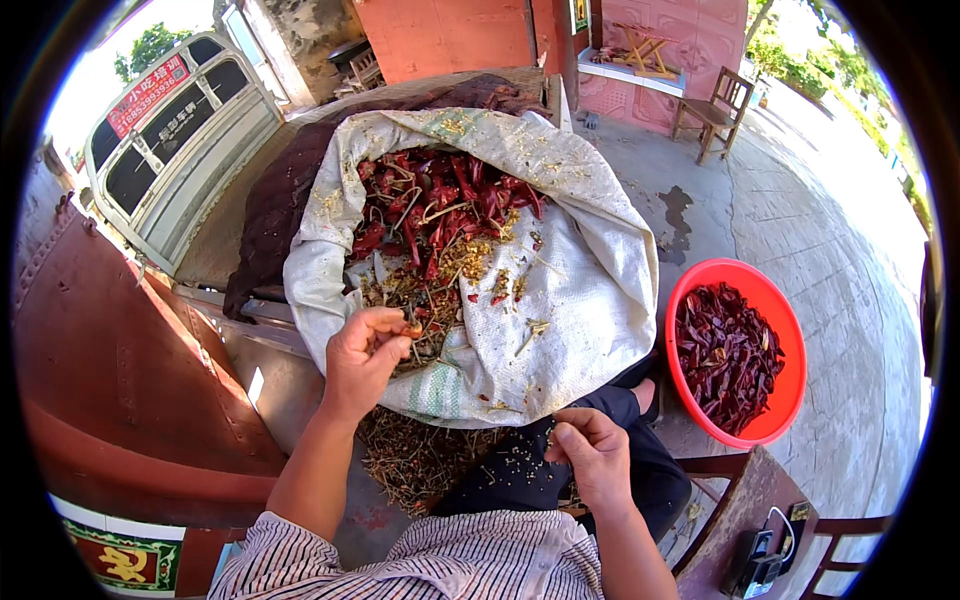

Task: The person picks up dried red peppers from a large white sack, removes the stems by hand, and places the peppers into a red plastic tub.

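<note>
My left hand is over the near left part of an opened white woven sack. Between its thumb and fingers is a small orange-brown piece of dried chili. Dried red chili peppers with stems are heaped at the sack's far side. Yellow seeds and loose stems lie scattered on the cloth nearer me. Just off the sack's near edge, above my dark trousers, my right hand has its fingers curled against the thumb. No held object shows clearly there.
A red plastic basin of dark red chilies stands on the concrete at right. Stems and debris are piled below the sack. A wooden chair carries a black device with a cable. Behind the sack is a truck bed; another chair stands farther back.
</note>
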Tool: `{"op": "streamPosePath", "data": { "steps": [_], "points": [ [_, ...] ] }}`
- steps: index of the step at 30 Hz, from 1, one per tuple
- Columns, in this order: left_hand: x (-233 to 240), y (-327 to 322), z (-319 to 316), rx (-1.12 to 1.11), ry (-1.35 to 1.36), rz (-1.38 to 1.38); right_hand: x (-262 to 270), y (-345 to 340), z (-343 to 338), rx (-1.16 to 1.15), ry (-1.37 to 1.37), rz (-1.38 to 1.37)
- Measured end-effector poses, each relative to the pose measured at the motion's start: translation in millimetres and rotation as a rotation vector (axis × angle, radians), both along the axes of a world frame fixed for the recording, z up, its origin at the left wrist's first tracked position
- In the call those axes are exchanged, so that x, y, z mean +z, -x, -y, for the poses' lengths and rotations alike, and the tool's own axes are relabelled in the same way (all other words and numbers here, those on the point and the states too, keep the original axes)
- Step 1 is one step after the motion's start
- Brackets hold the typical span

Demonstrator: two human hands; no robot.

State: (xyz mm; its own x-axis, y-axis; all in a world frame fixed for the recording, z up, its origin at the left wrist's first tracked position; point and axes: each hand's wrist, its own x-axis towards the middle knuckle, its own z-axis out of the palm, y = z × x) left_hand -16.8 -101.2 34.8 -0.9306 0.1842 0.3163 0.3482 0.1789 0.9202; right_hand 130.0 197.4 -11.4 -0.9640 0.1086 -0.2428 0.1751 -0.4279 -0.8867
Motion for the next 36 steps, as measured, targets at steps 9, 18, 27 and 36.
{"op": "streamPosePath", "data": {
  "steps": [9,18,27,36],
  "points": [
    [-10,-59,-70,-0.169,0.134,-0.128,29,27,48,0.098,-0.089,-0.248],
    [-11,-53,-74,-0.455,0.045,-0.012,24,18,27,0.26,0.163,-0.185],
    [-9,-51,-81,-0.54,0.058,0.029,16,17,26,0.373,0.243,-0.118],
    [-15,-74,-94,-0.524,-0.639,0.782,13,12,27,0.363,0.118,-0.243]
  ]
}}
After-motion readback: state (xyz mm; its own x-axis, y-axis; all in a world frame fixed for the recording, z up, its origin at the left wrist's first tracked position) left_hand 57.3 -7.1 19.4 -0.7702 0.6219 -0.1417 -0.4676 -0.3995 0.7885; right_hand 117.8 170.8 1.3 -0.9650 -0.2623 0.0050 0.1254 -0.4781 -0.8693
